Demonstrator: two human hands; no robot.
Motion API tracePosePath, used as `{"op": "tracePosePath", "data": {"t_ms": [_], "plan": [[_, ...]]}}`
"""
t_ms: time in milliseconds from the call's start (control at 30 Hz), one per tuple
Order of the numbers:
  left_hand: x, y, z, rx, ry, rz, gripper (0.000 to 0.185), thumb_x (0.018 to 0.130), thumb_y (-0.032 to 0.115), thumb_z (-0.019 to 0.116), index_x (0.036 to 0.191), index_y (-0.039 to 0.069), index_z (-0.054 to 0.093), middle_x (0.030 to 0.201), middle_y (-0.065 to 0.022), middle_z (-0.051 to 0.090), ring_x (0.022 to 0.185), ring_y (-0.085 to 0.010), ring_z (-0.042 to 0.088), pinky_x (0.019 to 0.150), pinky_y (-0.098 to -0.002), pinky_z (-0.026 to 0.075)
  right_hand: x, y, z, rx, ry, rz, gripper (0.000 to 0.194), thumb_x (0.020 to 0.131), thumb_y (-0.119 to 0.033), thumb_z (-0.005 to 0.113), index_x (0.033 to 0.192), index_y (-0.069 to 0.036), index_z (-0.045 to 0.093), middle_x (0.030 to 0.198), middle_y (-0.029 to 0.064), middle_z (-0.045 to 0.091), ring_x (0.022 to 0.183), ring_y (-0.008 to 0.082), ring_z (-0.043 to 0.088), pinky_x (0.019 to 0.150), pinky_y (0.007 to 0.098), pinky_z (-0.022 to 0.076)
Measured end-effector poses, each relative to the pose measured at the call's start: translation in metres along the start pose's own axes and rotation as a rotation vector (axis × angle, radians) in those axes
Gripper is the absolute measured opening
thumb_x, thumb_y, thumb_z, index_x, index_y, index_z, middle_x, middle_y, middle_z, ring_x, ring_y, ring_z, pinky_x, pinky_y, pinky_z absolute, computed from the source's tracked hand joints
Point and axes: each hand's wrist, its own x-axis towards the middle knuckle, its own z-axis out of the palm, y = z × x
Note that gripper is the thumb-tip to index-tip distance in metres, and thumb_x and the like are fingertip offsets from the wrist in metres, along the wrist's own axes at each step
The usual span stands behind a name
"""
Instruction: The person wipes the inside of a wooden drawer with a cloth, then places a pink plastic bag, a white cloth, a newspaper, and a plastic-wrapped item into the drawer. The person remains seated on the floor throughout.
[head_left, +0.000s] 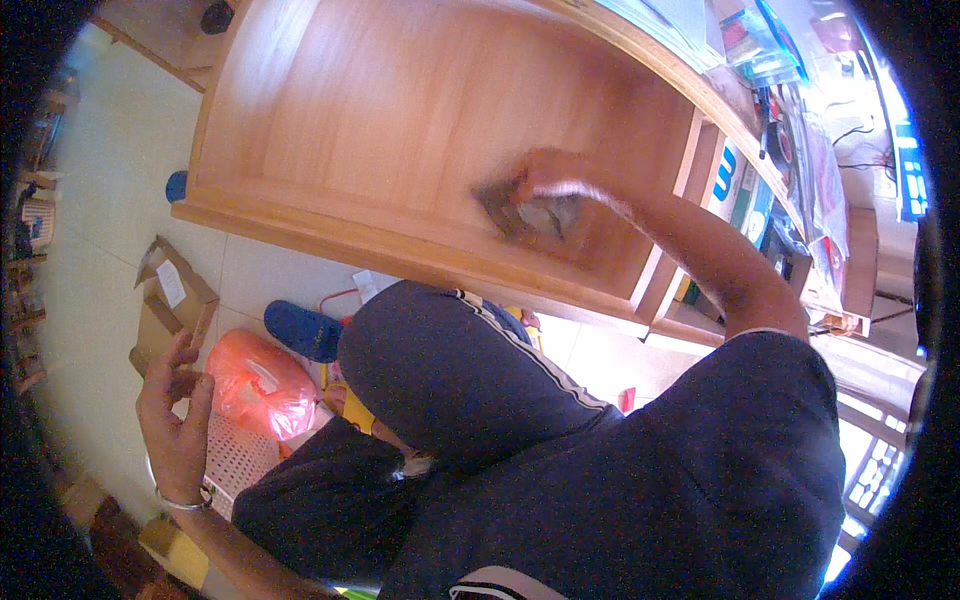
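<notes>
My right hand (544, 176) is blurred and closed on a crumpled grey cloth (502, 206). The cloth lies against the flat face of a light-brown wooden panel (360, 112), part of a piece of furniture, near its raised lower edge (375, 251). Off to the left, my left hand (176, 412) is raised with its fingers loosely bent and apart. It holds nothing and wears a metal bangle at the wrist. Behind it in the view are an orange plastic bag (259, 382) and an opened cardboard box (172, 300).
Blue slippers (304, 330) lie on the tiled floor beside my bent knee (420, 352). A perforated light-coloured plastic surface (240, 450) is under the bag. Shelves at the right hold boxes (724, 172); the top above carries plastic packets (757, 45) and papers.
</notes>
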Motion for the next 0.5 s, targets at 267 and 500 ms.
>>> {"op": "tracePosePath", "data": {"t_ms": [267,500], "plan": [[0.001,-0.002,0.001,0.003,-0.007,-0.02,0.046,0.08,0.005,0.062,0.125,0.003,0.051,0.103,-0.0118,0.061,0.076,-0.0136,0.059,0.071,-0.0278,0.049,0.001,-0.019,-0.038,-0.331,-0.171,0.021,0.023,0.064,-0.024,0.063,0.078,-0.006,0.07,0.07,0.0145,0.065,0.061,0.0297,0.061,0.056,0.0445,0.0469],[0.001,0.002,0.002,0.01,-0.004,-0.056,0.047,0.079,0.005,0.062,0.125,0.004,0.053,0.1,-0.0108,0.061,0.076,-0.0147,0.059,0.072,-0.0284,0.049,0.05,-0.049,0.02,-0.454,-0.249,-0.041,0.025,0.067,-0.021,0.058,0.08,-0.004,0.07,0.082,0.0201,0.065,0.076,0.0352,0.063,0.064,0.0475,0.0483]]}}
